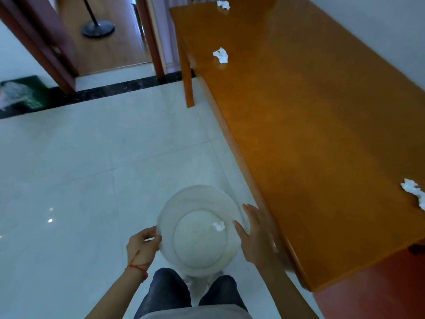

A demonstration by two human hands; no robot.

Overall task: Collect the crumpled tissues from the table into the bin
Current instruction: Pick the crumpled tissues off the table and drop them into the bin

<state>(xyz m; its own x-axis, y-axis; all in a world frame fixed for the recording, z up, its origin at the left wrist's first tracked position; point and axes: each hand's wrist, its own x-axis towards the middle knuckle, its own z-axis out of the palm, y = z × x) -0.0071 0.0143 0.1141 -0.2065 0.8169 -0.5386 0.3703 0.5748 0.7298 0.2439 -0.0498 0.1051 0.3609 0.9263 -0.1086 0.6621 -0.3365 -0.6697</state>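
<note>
**Bin in hand, nearest tissue off to our right**

We hold the translucent white bin low in front of our legs, just off the long front edge of the orange wooden table. Our left hand pinches the bin's rim at its left side, fingers closed on it. Our right hand is open, fingers extended, lying flat against the bin's right wall; we cannot tell whether it bears any weight. One crumpled tissue already lies on the bin's floor, toward its right side.

Three tissues remain on the table. The nearest tissue lies to the right of our right hand and farther across the table, toward its back edge, partly cut by the frame; its long axis runs roughly along the table's length. The right hand is the nearer one, and we judge it the natural hand to reach while the left keeps the bin. The middle tissue sits close to the front edge, well ahead of us, and the far tissue lies near the table's far end.

Nothing stands on the tabletop between hand and nearest tissue. Beyond the table's far leg are a doorway and a black floor-stand base, well clear of us.
</note>
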